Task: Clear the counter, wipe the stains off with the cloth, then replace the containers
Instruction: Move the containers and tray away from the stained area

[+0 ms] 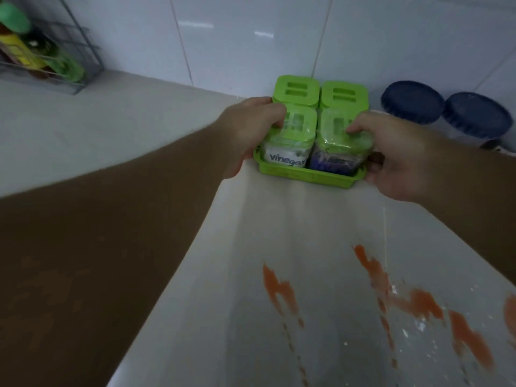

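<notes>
A green tray [310,178] holding several green-lidded containers stands on the white counter [134,127] close to the tiled back wall. The near-left container [284,156] is labelled "vinegar". My left hand [251,129] grips the tray's left side, its thumb on the near-left lid. On the tray's right side is my right hand [396,155], thumb pressed on the near-right lid [339,138]. Orange stains [413,300] and white crumbs are smeared on the counter in front of the tray. No cloth is in view.
Two jars with dark blue lids [411,101] [477,114] stand to the right of the tray against the wall. A wire rack [69,76] with green and yellow bottles sits at the far left.
</notes>
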{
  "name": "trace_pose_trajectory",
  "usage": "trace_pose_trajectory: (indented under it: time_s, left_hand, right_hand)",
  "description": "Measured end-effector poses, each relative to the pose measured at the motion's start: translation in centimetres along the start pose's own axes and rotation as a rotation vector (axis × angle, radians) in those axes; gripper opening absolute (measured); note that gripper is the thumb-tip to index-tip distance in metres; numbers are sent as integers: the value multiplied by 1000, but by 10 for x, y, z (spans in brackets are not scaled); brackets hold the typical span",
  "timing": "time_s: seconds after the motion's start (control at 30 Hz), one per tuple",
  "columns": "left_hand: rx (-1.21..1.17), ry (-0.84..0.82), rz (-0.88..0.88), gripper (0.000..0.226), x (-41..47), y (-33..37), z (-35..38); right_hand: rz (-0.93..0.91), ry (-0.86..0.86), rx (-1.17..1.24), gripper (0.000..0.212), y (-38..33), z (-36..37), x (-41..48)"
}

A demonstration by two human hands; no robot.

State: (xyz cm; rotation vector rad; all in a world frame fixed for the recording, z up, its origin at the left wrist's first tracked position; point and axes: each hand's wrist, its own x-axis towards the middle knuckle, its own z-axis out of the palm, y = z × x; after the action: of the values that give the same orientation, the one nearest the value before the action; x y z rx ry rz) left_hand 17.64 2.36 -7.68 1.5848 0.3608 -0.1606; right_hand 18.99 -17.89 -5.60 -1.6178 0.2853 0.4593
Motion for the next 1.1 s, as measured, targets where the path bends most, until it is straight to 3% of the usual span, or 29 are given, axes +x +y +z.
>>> trace_pose_trajectory:
  time_s: [0.2, 0.43, 0.67, 0.9, 0.97, 1.03, 1.1]
  left_hand:
    - [-104, 184, 34, 47, -101, -24, -70]
    - [-113, 476, 13, 53, -225, -62, -165]
    - [-123, 645, -47, 52, -274, -87, -215]
    - [-130, 685, -90, 50, -278, -99, -216]
    - [0, 784, -87, 56, -275, -89, -214]
    - [377, 924, -64, 70, -269, -71, -204]
    - [609, 945, 65, 65, -254, -47, -179]
  right_hand:
    - [-126, -188, 11, 40, 21, 56, -50]
    - [-121, -430, -87, 73, 57, 175, -106]
    - [-150, -524, -177, 68, 76, 243, -137]
    - [-183, -489, -265, 68, 86, 250, -147]
    - [-198, -515, -293, 72, 82, 242, -145]
    - [-202, -500, -344, 70, 71, 221, -142]
    - [-235, -406, -413, 59, 58, 185, -131]
